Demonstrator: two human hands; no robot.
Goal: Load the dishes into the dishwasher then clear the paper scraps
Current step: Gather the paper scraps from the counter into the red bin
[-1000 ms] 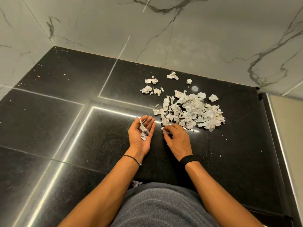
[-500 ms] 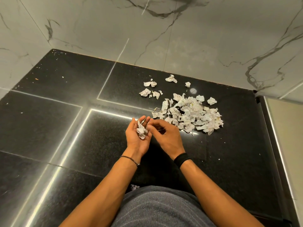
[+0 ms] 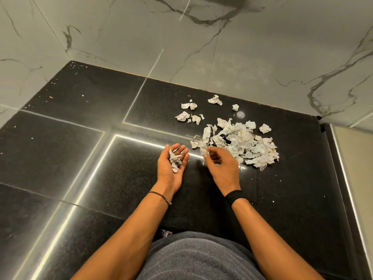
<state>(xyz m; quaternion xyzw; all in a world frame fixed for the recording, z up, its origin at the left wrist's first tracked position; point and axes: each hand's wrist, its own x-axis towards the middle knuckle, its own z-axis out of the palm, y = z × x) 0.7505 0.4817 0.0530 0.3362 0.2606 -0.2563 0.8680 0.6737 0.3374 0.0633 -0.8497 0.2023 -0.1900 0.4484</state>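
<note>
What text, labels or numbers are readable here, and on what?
Nothing readable.
On the pile of crumpled white paper scraps on the black polished stone floor: faint dark marks, too small to read.
On the scraps in the left hand: nothing legible.
On the black wristband: no lettering shows.

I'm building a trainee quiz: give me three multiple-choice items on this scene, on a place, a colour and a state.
1. The main pile of paper scraps lies: A in a bin; B on the black surface; C on a lap.
2. The right wrist's band is: A red; B black; C white.
3. The left hand is: A palm up, carrying scraps; B fisted, empty; C flat down.
Key: B, it rests on dark stone; B, it looks black; A, scraps lie in its palm.
</note>
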